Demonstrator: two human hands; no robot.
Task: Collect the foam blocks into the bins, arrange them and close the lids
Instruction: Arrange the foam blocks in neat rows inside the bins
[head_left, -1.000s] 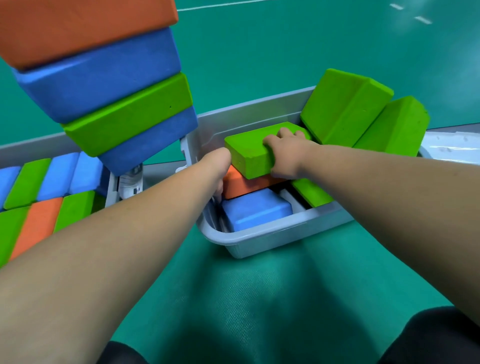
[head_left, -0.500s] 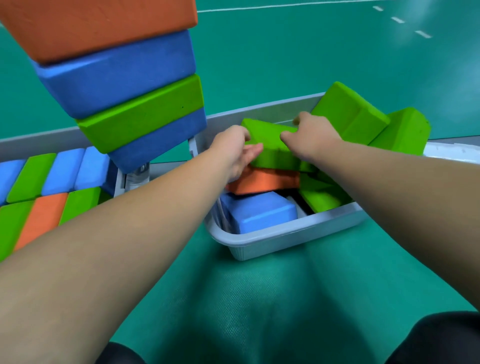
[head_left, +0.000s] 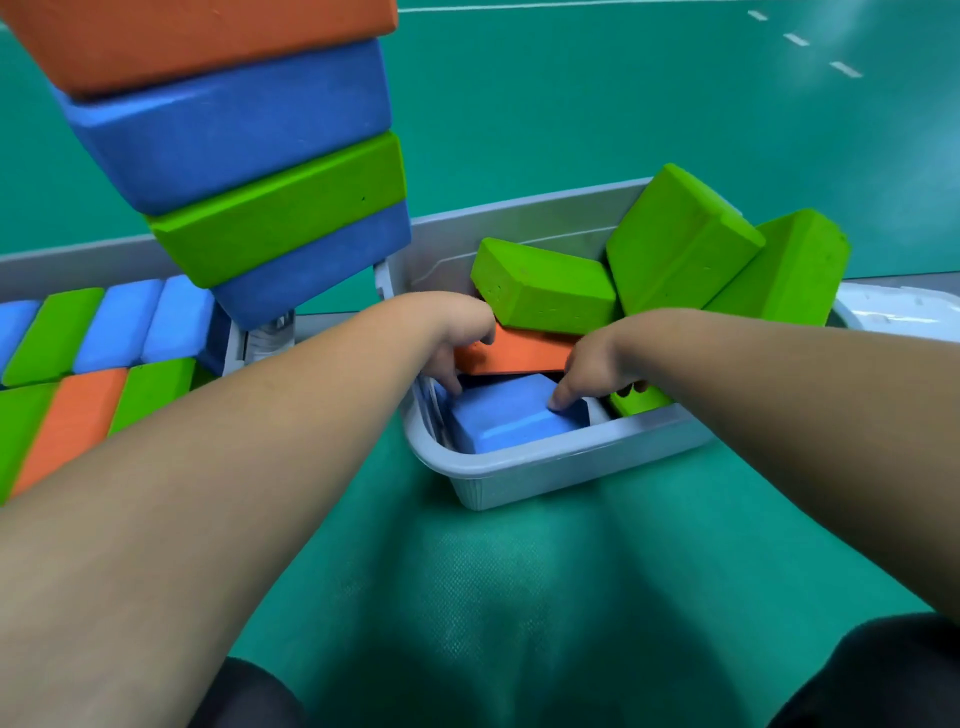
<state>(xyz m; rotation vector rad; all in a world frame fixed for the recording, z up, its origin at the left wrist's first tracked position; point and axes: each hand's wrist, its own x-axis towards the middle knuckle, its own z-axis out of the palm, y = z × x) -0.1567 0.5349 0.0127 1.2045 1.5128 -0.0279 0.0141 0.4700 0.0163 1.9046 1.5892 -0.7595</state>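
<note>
In the right grey plastic bin (head_left: 545, 470), six rectangular foam blocks to count: one light blue foam block (head_left: 509, 423) at the bottom, one orange foam block (head_left: 519, 356) tilted above it, and four green. Of the green: a flat green block (head_left: 545, 293) resting on the orange one, two tall green blocks (head_left: 680, 239) leaning at the far right and reaching above the rim, and one low green block (head_left: 636, 404) in the near right corner, half hidden behind the right wrist.

On the left, a second grey bin (head_left: 78, 260) with seven blocks visible in two rows. On it, a leaning stack of four blocks (head_left: 249, 156): orange, blue, green, blue. Just right of the first bin, a pale lid (head_left: 898, 306).

With the left hand (head_left: 447, 338), grips the left end of the orange foam block. With the right hand (head_left: 592, 364), touches the blue block by one fingertip; cannot tell if the other curled fingers hold anything.

Half a second ago, held the flat green block up in both hands; now released, and both hands lower in the bin.
</note>
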